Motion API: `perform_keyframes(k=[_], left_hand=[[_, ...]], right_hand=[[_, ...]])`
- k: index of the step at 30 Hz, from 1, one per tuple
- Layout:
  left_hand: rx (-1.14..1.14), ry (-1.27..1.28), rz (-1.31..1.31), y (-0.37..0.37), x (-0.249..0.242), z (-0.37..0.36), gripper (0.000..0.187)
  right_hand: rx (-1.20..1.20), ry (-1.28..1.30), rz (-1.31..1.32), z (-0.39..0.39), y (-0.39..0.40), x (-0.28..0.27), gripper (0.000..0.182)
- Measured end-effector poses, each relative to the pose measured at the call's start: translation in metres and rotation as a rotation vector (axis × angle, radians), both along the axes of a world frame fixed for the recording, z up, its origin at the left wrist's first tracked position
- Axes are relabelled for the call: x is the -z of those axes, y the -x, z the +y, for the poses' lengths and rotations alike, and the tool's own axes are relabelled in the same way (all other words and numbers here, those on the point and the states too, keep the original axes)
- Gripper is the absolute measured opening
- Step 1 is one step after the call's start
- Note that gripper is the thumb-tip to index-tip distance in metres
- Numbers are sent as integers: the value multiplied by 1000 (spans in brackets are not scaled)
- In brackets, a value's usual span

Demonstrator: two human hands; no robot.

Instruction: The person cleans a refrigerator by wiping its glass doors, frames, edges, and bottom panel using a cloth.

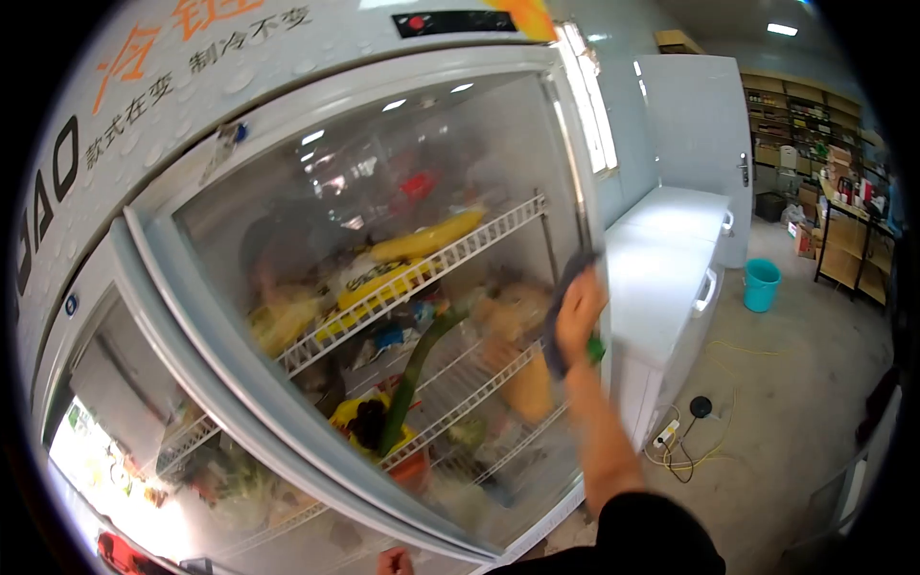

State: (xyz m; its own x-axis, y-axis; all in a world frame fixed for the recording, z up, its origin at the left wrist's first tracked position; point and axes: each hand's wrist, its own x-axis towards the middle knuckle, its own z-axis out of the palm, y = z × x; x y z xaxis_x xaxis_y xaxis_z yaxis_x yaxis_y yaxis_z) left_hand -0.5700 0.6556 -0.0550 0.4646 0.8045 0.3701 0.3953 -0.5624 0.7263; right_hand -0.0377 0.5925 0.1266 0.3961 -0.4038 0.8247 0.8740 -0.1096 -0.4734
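Observation:
My right hand (581, 311) presses a dark grey cloth (558, 331) against the right edge of a glass fridge door (498, 125), with the arm stretched out. The cloth is bunched under the fingers and partly hidden by them. Low in the view, my left hand (395, 562) shows only in part, in front of the fridge's lower door edge. Its fingers look curled, and whatever they hold, if anything, is hidden. Behind the hazy glass, white wire shelves (422, 273) carry yellow packages (426, 240), a long green vegetable (417, 379) and several bagged items.
A second fridge door (96, 287) stands at the left. Right of the fridge is a white chest freezer (666, 259). Farther off are a turquoise bucket (761, 286), a power strip (666, 434) with cables on the floor, a grey door (695, 144) and stocked shelves (800, 120).

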Motion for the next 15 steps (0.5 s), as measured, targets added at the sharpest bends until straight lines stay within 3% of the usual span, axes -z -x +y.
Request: perform_keyframes(k=[1,2,3,4,5,7,8,10,13,15], left_hand=[[-50,-9,-96,-9,-26,-7,18],[-161,-32,-5,-15,-52,-15,18],[-227,-110,-64,-17,-51,-5,17],[-237,-202,15,-25,-88,-14,17],[-216,-427,-81,-35,-103,-15,19],[-258,-502,-109,-48,-121,-16,22],[-313,-575,-149,-53,-126,-17,26],[-320,-660,-135,-65,-139,-13,31],[-346,-765,-130,-73,-143,-6,40],[-351,-786,-111,-76,-145,-2,51]], right_hand=[[-88,39,45,9,49,19,28],[-182,98,57,19,100,31,29],[-275,181,23,25,154,34,31],[-365,275,-56,28,202,30,32],[-442,375,-175,31,243,23,33],[-532,460,-488,50,285,-3,37],[-564,331,-634,73,288,-17,43],[-580,374,-793,68,268,-98,43],[-313,238,-761,53,196,-216,46],[-160,149,-631,37,135,-263,45]])
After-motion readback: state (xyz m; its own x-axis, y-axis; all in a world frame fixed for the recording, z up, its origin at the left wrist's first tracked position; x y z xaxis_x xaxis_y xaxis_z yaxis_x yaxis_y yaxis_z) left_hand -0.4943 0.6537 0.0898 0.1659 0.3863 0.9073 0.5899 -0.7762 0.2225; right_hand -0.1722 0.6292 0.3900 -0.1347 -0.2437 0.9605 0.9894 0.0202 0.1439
